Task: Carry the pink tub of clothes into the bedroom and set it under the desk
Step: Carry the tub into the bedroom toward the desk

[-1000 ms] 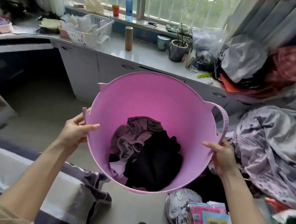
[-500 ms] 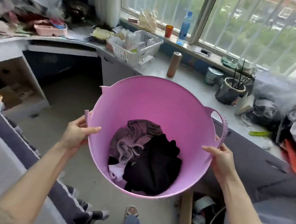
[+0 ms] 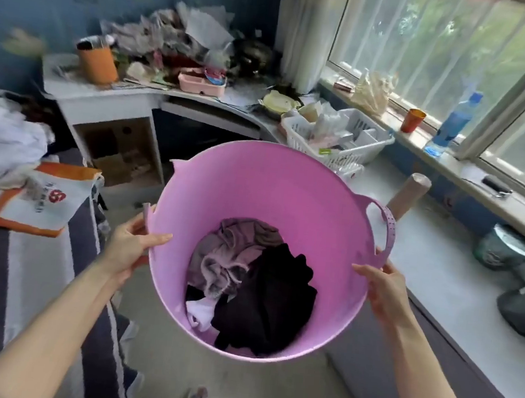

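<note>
Pink tub (image 3: 255,198), centre of frame, held above the floor. Contents: mauve and black clothes (image 3: 247,280). Left hand (image 3: 128,247) fingers closed on left rim, right hand (image 3: 384,287) fingers closed on right rim below the handle. Cluttered desk surface (image 3: 104,93), upper left.

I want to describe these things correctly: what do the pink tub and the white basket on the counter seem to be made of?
The pink tub looks like soft, flexible plastic with a smooth matte finish: its rim bends slightly where the left hand and right hand grip it. The white basket seems to be rigid plastic, slightly glossy, with moulded open slots in its walls.
</note>
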